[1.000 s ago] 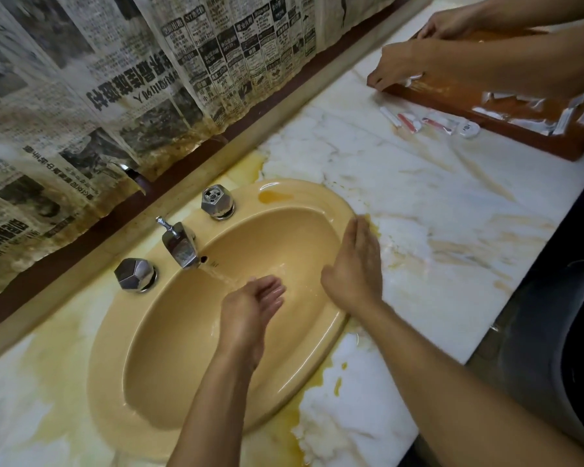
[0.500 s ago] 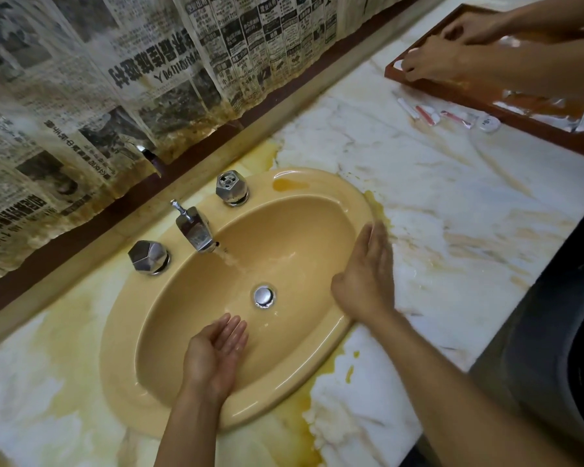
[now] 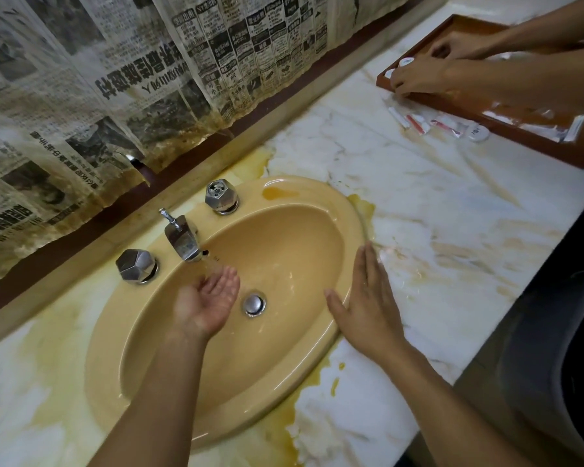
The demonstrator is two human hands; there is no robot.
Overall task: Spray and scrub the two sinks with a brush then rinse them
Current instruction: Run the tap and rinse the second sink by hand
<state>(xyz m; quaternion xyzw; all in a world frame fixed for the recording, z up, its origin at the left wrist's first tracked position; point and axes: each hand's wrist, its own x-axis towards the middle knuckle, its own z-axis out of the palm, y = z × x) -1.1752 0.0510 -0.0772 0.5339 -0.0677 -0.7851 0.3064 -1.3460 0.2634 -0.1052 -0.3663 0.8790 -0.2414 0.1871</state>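
Observation:
A yellow oval sink [image 3: 304, 210] is set in a marble counter [image 3: 435, 210]. Water runs from its chrome faucet [image 3: 182, 241], which stands between two faceted knobs [image 3: 136, 266] [image 3: 221, 195]. My left hand [image 3: 209, 299] is cupped palm up under the stream, just left of the chrome drain plug [image 3: 254, 304]. My right hand [image 3: 368, 299] lies flat with straight fingers on the sink's right rim. No brush or spray bottle is in view.
Another person's two hands [image 3: 429, 74] work in a brown tray [image 3: 533, 136] at the back right. Small toiletry packets [image 3: 429, 121] lie on the counter beside it. Stained newspaper [image 3: 132, 79] covers the wall behind. Yellow stains ring the sink.
My left hand has moved from the basin's near side back up under the running water and turned palm up. My right hand stays on the rim.

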